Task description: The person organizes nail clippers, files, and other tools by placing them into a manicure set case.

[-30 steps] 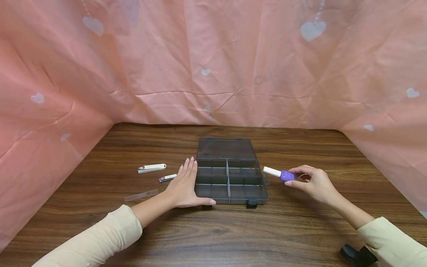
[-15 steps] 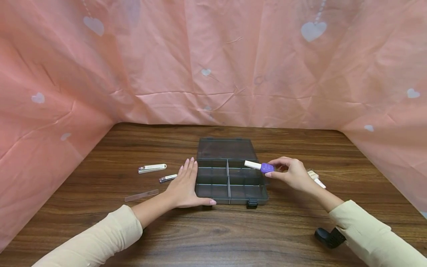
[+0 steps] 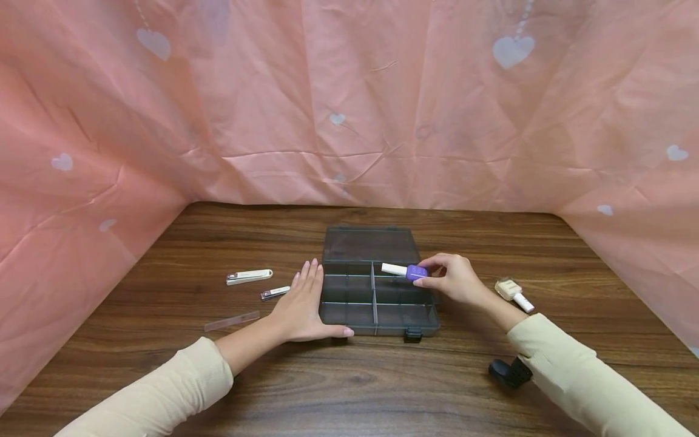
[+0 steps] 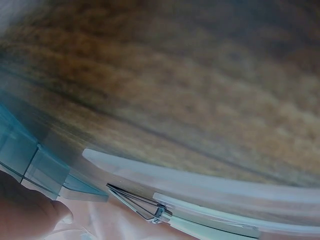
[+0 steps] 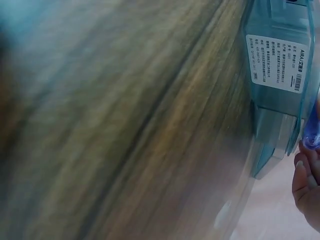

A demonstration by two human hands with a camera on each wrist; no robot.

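A dark translucent divided box (image 3: 349,314) lies with its lid (image 3: 371,244) folded back on the table. My left hand (image 3: 302,306) is spread with straight fingers along the box's left side, its thumb at the front edge. Between thumb and fingers my right hand (image 3: 455,279) pinches a purple nail polish bottle (image 3: 417,272) with a long white cap, held lying over the box's back right compartment. The cap points left toward the middle divider. In the right wrist view the purple bottle (image 5: 312,131) shows at the right edge, beside the box's labelled side (image 5: 276,65).
Left of the box lie a large nail clipper (image 3: 249,277), a smaller nail clipper (image 3: 275,293) and a clear strip (image 3: 232,320). A beige nail polish bottle (image 3: 509,289) with a white cap lies right of the right forearm. Pink curtains (image 3: 371,121) enclose the table.
My right hand has carried the purple nail polish bottle leftward from beside the box to over its back right compartment, uncovering the beige bottle. The left hand has stayed in place.
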